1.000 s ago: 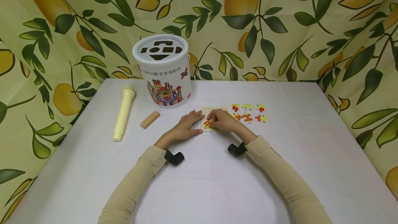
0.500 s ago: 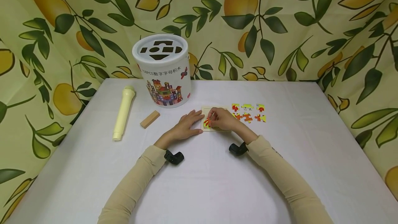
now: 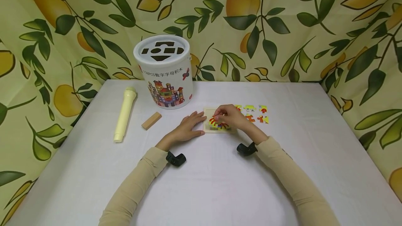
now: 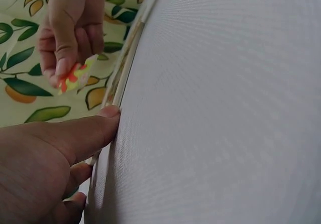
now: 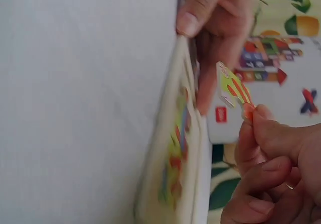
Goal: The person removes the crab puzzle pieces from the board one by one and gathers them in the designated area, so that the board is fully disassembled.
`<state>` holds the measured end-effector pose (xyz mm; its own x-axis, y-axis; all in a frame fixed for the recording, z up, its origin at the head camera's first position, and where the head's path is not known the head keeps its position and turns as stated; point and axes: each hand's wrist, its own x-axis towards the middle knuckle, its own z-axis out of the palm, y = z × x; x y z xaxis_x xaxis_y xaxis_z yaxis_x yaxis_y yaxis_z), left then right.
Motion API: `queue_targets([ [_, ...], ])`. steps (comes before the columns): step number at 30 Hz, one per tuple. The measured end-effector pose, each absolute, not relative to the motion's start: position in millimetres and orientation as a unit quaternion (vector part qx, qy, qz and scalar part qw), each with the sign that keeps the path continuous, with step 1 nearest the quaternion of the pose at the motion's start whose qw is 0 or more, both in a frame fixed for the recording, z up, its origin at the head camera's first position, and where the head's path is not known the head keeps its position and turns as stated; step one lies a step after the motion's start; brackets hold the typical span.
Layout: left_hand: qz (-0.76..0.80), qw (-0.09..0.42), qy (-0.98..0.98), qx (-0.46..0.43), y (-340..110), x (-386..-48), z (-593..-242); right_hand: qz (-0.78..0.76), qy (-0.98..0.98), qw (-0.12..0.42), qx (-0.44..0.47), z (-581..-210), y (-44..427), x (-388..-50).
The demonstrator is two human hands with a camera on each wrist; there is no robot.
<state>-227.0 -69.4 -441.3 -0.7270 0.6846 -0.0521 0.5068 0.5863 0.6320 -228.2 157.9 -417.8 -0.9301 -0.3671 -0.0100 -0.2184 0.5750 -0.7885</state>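
A small wooden puzzle tray [image 3: 205,129] lies on the table, with coloured picture showing inside its frame in the right wrist view. My left hand [image 3: 187,128] rests at the tray's left side, fingers spread and thumb touching the near corner. Just above the tray, my right hand [image 3: 233,118] pinches a red and yellow puzzle piece [image 5: 233,87] between thumb and fingertips. The piece is tilted and apart from the tray in both wrist views. To the right lie several loose puzzle pieces [image 3: 250,108], some partly hidden behind the right hand.
A white block bucket [image 3: 169,83] with shaped holes in its lid stands behind the tray. Left of the hands lie a wooden block [image 3: 151,120] and a cream toy microphone [image 3: 125,116]. A patterned curtain [image 3: 207,27] borders the white table [image 3: 201,184].
The right hand has moved right and away from the tray's left part, lifting the puzzle piece it pinches. More of the tray's left side shows. The left hand has stayed still.
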Motion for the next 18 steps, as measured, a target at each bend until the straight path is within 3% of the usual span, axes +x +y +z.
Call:
queue_targets([
  [10,0.304,0.146,0.877,0.342,-71.2,-227.2,-440.1,-0.408,0.904,0.113,-0.061,-416.1,230.4,-214.6],
  [18,0.321,0.153,0.870,0.341,-69.7,-225.8,-440.1,-0.365,0.922,0.109,-0.075,-425.1,238.9,-207.0],
])
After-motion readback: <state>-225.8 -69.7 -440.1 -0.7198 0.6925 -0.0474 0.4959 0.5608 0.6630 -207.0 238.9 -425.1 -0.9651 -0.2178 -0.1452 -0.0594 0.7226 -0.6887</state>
